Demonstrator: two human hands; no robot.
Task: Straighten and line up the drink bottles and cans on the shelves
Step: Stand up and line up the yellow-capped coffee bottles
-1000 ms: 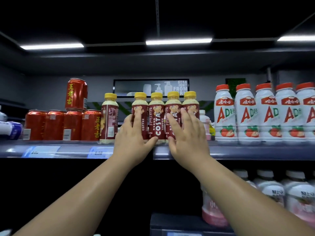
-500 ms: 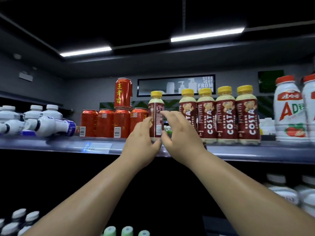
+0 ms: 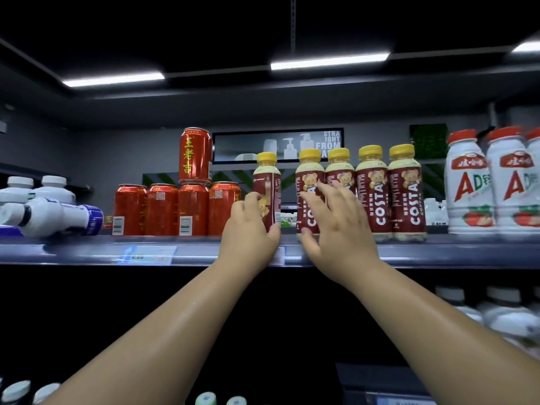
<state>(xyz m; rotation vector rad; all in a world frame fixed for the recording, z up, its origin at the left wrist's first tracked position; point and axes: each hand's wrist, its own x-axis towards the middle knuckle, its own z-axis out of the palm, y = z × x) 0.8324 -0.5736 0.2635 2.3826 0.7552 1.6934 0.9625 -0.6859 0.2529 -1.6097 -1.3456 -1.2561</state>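
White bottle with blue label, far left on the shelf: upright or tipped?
Tipped: the white blue-labelled bottle lies on its side, cap pointing left.

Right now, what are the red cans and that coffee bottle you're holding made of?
The red cans look like metal, probably aluminium: glossy printed sides and a rolled top rim. The Costa coffee bottle in the left hand looks like plastic, though I can't be sure: a shiny wrapped label, a rounded moulded shoulder and a yellow cap.
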